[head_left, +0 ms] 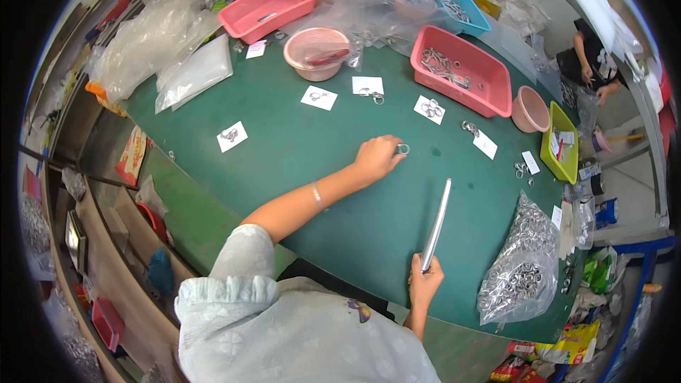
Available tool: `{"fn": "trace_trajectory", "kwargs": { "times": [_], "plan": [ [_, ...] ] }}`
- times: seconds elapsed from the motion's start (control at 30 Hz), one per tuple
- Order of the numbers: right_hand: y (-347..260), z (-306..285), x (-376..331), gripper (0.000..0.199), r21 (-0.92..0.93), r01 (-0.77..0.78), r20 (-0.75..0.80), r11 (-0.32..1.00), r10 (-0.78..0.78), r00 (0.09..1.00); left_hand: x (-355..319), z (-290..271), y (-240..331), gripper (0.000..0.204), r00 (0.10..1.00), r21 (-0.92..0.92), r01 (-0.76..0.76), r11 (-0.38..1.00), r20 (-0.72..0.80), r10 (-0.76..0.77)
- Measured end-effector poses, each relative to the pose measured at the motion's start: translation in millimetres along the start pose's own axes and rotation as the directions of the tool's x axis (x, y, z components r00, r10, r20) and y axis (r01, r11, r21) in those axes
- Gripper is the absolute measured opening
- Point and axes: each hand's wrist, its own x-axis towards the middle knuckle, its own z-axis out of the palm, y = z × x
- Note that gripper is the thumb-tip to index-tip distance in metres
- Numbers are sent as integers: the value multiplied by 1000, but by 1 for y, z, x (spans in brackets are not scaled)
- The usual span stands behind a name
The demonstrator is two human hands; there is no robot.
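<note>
Metal ring [403,149] is pinching between my left hand [376,157] fingertips, far and left of the rod [436,224] my right hand [424,284] is gripping, pointing away.

A green table [305,149] carries 2 pink trays [268,7], a blue tray [462,13], a yellow-green tray [560,143], 2 pink bowls [316,50], small white paper slips [232,136] and a clear bag of metal rings [521,262].

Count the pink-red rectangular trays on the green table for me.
2. One pink tray sits at the far left edge among clear plastic bags; the other, holding metal rings, sits far right beside the blue tray. More could be hidden under the bags.
</note>
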Motion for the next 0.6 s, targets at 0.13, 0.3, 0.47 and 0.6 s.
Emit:
{"fn": "trace_trajectory", "kwargs": {
  "times": [0.13, 0.3, 0.47, 0.6],
  "plan": [
    [7, 3, -4, 16, 58, 17, -123, 998, -10, 992, 0, -3, -2, 23, 998, 3, 46, 999, 37, -46],
    [6, 2, -4, 16, 29, 48, -126, 998, -43, 991, 14, -38, -35, 26, 987, 45, 153, 987, -50, -151],
    [0, 8, -8, 19, 44, 65, -143, 997, -58, 988, 33, -54, -57, 25, 963, 139, 253, 958, -132, -235],
    [7, 11, -8, 19, 9, 62, -192, 998, -59, 980, -12, -52, -39, 24, 984, -10, 172, 985, -36, -172]
  ]
}}
